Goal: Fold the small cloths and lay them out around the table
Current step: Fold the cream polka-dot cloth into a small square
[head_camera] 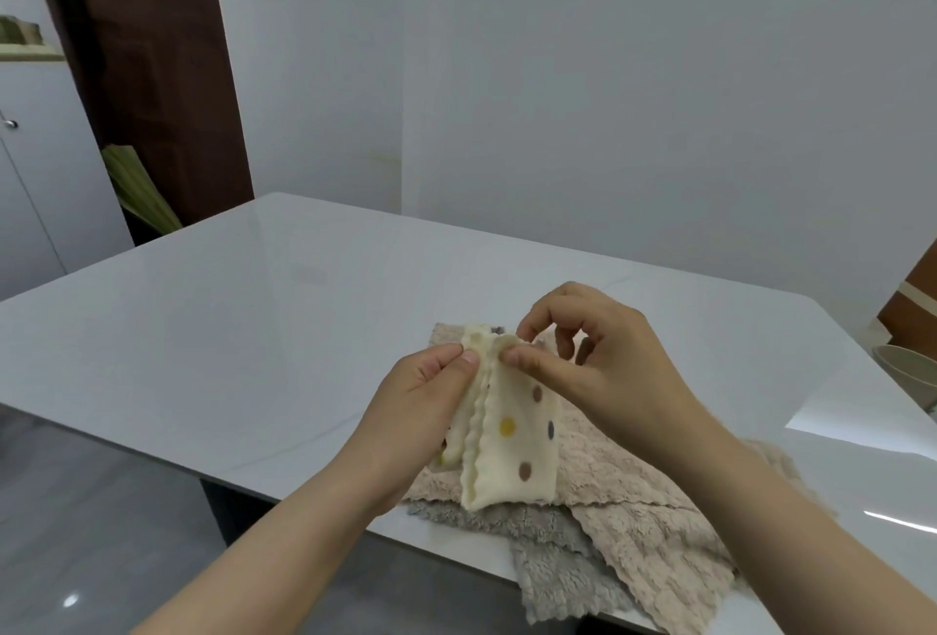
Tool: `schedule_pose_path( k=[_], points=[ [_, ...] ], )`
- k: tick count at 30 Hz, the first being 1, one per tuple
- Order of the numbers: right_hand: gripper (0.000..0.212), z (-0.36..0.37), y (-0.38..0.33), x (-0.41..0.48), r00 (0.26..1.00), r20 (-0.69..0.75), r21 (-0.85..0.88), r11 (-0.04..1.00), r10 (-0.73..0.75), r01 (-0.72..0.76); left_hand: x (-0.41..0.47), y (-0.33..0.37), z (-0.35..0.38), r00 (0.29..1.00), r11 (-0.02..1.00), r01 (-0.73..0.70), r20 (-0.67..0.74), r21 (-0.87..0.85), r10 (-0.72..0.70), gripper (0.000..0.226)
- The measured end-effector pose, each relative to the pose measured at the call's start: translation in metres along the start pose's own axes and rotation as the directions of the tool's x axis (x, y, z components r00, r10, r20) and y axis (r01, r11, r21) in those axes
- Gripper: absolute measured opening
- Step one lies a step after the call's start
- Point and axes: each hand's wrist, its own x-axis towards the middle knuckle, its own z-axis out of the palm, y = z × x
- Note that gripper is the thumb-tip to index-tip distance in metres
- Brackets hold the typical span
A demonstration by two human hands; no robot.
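Observation:
A cream cloth with coloured dots [512,447] is held up, folded lengthwise, above a pile of cloths on the white table [253,330]. My left hand [421,406] pinches its top left edge between thumb and fingers. My right hand [598,360] pinches the top right edge with thumb and forefinger, its other fingers curled. Under the dotted cloth lies a fluffy beige cloth [649,533], spread flat. A fluffy grey cloth [552,568] lies beneath that one and hangs over the table's near edge.
A pale bowl [907,376] stands at the table's right edge. A dark wooden door [147,66] and a white cabinet [40,168] are at the back left. Grey floor [101,507] lies left of the table.

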Motion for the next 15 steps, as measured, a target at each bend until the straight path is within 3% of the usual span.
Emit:
schedule_pose_path(
  k=[15],
  points=[
    [0.014,0.0052,0.0008,0.0047,0.998,0.043,0.041,0.998,0.05,-0.052,0.0011,0.001,0.0037,0.999,0.999,0.012,0.038,0.044,-0.014,0.038]
  ],
)
